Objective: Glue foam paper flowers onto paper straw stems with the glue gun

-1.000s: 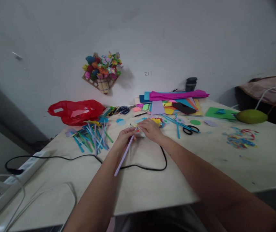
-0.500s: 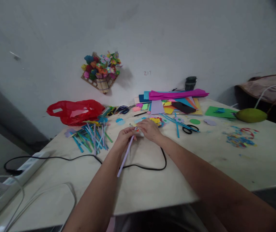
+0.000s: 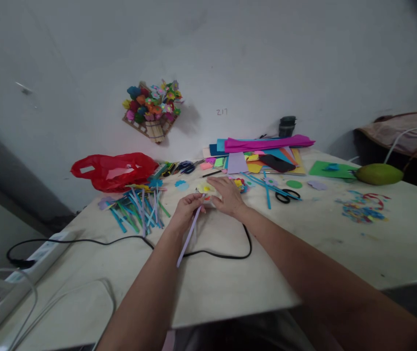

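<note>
My left hand (image 3: pixel 188 209) pinches one end of a purple paper strip (image 3: pixel 189 238), which slants down toward the table's front edge. Just right of it, my right hand (image 3: pixel 227 196) has its thumb and fingers apart, beside a small whitish item with an orange mark (image 3: pixel 207 199) at my left fingertips. A pale yellow piece (image 3: pixel 204 187) lies at my right fingertips; what it is cannot be made out. Behind my right hand sits a yellow and red paper flower (image 3: pixel 240 184), partly hidden.
Blue, green and purple strips (image 3: pixel 135 209) lie at left before a red plastic bag (image 3: pixel 115 170). Black-handled scissors (image 3: pixel 288 195), coloured sheets (image 3: pixel 267 144), paper scraps (image 3: pixel 364 208) and a green mango-like object (image 3: pixel 379 174) are at right. A black cable (image 3: pixel 216 253) curves nearer me.
My right hand's fingers have spread and moved slightly off my left fingertips, exposing more of the pale yellow piece. My left hand still holds the purple strip.
</note>
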Motion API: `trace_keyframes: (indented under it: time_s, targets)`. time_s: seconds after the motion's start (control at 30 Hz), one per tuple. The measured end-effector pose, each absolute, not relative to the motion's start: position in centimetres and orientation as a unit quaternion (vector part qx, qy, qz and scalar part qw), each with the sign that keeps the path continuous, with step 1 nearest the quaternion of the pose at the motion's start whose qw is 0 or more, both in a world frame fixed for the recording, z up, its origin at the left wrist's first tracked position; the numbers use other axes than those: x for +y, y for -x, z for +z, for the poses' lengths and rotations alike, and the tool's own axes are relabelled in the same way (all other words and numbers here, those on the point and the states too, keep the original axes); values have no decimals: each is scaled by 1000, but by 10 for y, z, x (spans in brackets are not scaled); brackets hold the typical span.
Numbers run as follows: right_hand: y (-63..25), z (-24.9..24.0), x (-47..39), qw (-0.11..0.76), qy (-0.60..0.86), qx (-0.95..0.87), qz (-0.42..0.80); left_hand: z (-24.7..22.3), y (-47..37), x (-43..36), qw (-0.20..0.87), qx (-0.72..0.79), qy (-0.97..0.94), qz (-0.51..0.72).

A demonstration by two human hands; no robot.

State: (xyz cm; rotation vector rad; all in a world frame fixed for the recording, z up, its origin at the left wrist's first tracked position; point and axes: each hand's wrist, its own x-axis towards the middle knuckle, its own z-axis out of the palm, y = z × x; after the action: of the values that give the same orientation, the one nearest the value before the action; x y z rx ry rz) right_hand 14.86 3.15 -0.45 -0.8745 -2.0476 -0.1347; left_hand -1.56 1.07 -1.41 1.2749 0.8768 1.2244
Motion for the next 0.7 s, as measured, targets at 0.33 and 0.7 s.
trace_keyframes:
  time_s: [0.33, 0.7]
  targets:
    - [-150, -5, 31, 467, 340, -812, -83, -12, 15, 10, 568, 351, -517, 536]
    - [-149, -5, 30, 475, 348, -802, -100, -2, 15, 7, 627, 354, -452, 527]
